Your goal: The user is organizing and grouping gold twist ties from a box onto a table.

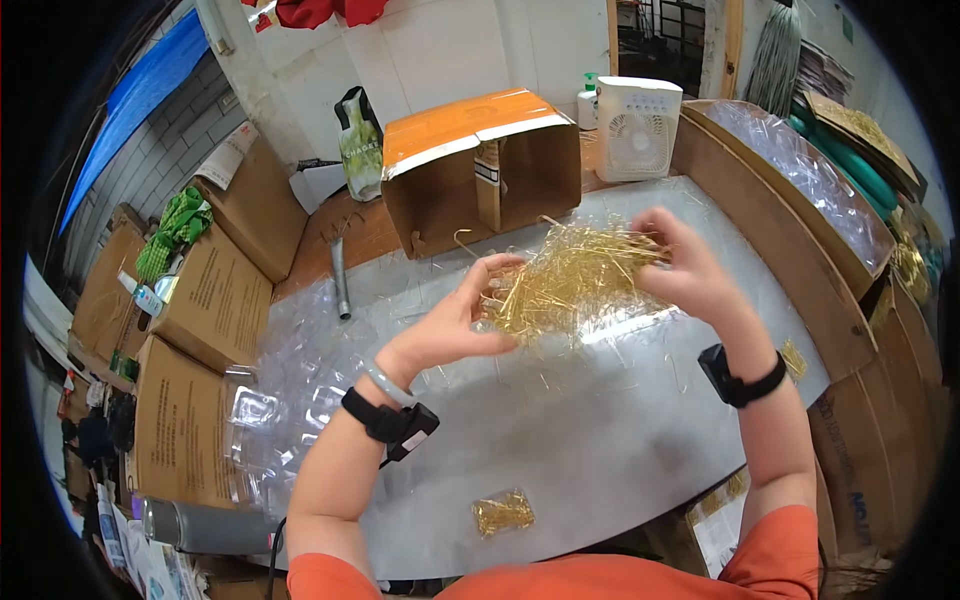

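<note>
A tangled heap of thin gold wire hooks (575,280) lies between my two hands over the grey tabletop. My left hand (455,315) cups the heap's left side, its thumb low and its fingers curled at the upper edge. My right hand (685,265) grips the upper right side, with wires between thumb and fingers. Whether the whole heap is lifted is hard to tell. Nearer my body lies a small clear plastic pack (503,513) filled with gold hooks. Clear plastic blister shells (290,390) are piled left of my left hand.
Behind the heap stands an open cardboard box (430,210) with an orange top, beside a white fan (640,130). A metal tube (341,280) lies at the back left. Cardboard boxes (215,300) line the left; a long cardboard wall (770,235) borders the right.
</note>
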{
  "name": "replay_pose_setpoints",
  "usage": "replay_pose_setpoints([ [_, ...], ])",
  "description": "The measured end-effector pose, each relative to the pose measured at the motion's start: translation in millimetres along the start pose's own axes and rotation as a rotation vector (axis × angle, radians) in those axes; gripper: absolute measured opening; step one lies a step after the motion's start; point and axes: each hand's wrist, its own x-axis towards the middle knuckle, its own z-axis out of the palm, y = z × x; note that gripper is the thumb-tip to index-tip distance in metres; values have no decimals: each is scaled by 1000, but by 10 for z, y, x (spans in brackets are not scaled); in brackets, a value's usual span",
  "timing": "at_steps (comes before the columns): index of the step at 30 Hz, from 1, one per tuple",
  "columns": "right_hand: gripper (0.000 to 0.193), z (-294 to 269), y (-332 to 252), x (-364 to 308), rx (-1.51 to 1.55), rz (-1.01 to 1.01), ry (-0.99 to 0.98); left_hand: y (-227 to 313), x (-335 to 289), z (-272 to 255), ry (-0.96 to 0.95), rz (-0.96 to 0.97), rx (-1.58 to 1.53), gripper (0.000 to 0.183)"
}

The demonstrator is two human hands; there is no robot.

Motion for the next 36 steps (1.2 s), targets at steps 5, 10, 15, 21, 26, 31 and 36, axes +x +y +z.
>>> replay_pose_setpoints([
  [5, 44, 177, 502, -123, -404, 50, -213, -588, -12, -15, 67, -244, 351, 48],
  [10, 40, 436, 367, -538, -621, -6, -207, -695, -165, 99, 47, -113, 481, 41],
  [15, 39, 247, 249, -417, -621, -104, -5, -16, -175, 31, 108, -224, 435, 37],
  [21, 46, 304, 25, -287, -824, -338, 48, 105, -253, 17, 216, 170, 794, 35],
  [26, 44, 480, 268, -175, -679, -461, 273, -119, -445, -93, 321, -58, 633, 32],
  [31, 43, 464, 386, 0, -768, -328, 197, 31, -361, -130, 303, -51, 738, 28],
  [36, 41, 464, 458, 328, -807, -328, 151, 77, -203, -425, 326, -21, 714, 26],
])
